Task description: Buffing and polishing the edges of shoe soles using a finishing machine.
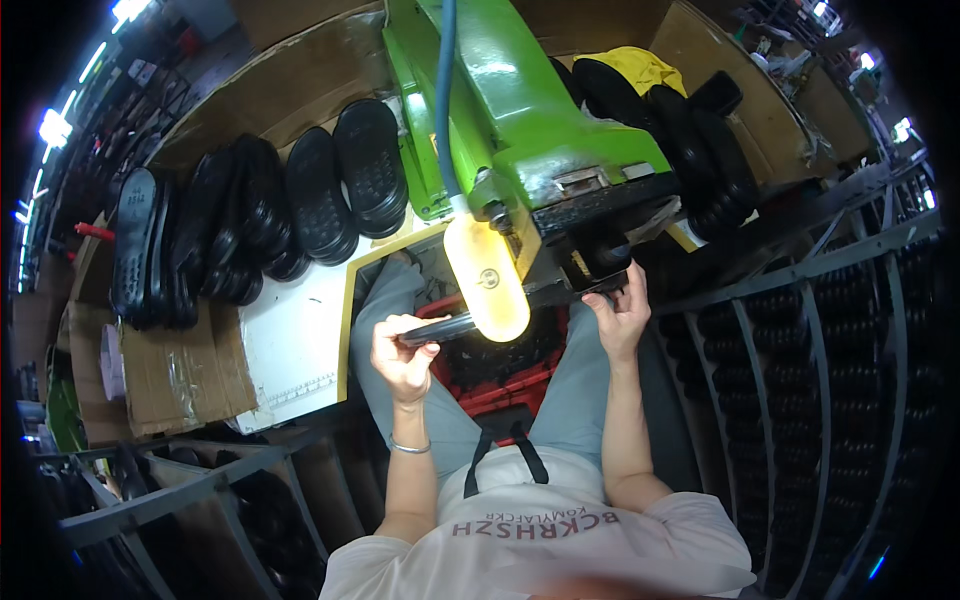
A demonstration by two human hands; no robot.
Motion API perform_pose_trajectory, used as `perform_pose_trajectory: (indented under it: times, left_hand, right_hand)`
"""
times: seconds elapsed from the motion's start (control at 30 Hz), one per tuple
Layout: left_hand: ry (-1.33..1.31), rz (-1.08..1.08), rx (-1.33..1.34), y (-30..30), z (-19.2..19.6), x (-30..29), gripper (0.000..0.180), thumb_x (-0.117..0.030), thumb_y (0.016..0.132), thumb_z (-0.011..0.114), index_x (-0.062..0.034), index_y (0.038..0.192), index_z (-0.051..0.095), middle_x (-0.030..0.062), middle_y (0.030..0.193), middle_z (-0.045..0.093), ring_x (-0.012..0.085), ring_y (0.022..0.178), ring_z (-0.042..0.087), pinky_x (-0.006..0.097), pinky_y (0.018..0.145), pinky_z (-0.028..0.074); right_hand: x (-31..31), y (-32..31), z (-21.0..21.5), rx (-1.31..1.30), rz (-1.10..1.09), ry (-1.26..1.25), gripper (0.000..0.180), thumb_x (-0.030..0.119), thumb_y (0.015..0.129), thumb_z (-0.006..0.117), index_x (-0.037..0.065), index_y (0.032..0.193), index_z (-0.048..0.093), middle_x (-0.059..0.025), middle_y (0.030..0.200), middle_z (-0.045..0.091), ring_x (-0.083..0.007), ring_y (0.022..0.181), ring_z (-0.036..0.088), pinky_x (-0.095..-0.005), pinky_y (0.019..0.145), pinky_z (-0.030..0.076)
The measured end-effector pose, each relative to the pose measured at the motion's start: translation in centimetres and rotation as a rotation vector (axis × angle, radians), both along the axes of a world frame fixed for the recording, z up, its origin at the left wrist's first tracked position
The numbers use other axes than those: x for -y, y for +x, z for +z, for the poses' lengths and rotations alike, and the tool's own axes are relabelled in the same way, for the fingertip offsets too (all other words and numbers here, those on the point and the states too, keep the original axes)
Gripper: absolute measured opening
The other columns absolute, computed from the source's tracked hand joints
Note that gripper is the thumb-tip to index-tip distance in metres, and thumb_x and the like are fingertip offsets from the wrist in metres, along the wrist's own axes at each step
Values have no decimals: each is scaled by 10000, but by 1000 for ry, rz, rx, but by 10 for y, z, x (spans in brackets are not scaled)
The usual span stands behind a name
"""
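My left hand (402,362) is closed on one end of a black shoe sole (440,329), with the thumb below and the fingers on top. The sole runs sideways under the head of a green machine (560,120), and a lit yellow-white lamp (487,285) hides its middle. Just right of the machine's dark working part (597,258), my right hand (622,312) is closed with thumb and fingers pinched round the sole's far end, which is partly hidden there.
Rows of black soles (320,190) stand on the white table (290,340) to the left. More soles (705,160) lie on the right beside a yellow cloth (635,68). Cardboard walls surround the table. Metal racks (820,380) flank me, and a red crate (500,385) sits between my legs.
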State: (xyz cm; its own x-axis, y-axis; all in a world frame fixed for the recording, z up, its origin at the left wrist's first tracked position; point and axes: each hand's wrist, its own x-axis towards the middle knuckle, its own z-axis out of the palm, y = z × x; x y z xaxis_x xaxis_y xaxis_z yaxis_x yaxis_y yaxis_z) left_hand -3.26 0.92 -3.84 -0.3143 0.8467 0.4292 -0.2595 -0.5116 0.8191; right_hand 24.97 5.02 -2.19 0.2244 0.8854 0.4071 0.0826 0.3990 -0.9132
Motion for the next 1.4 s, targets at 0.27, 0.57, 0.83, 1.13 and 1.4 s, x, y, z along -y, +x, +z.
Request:
perform_pose_trajectory:
  times: [0.27,0.57,0.83,1.13,1.4]
  left_hand:
    - [-168,-95,-50,58,37,-11,469,32,658,829,-19,973,484,92,943,566,206,917,635,347,857,544]
    - [71,312,-441,107,51,-34,449,-31,714,788,-35,1009,450,84,928,476,168,779,524,294,701,487]
    - [-146,173,-286,62,25,-13,282,6,629,809,10,840,622,84,880,505,197,747,540,295,665,474]
    - [-153,183,-249,-8,7,8,267,-101,735,783,18,866,583,62,892,477,133,742,484,244,661,411]
    - [-226,11,103,-54,-31,32,265,-170,848,730,-17,927,529,14,918,423,96,827,438,230,770,393]
  right_hand:
    - [-15,33,-19,-191,-108,7,649,-109,756,712,30,1334,453,-87,1190,567,-164,1069,556,-275,920,472]
    - [-19,77,-36,-158,-223,-1,600,-68,812,681,20,1351,433,-72,1234,537,-150,1058,551,-274,946,432]
    - [-12,43,-15,-95,-129,-8,645,-83,735,751,12,1319,492,-75,1191,546,-171,1038,558,-268,869,498]
    - [-6,0,-12,-21,32,48,717,-27,714,800,-80,1334,444,-99,1277,444,-201,1079,545,-317,884,524]
    - [-2,-44,-12,285,-58,261,699,154,570,900,-33,1164,584,-171,1098,627,-306,967,618,-365,816,509]
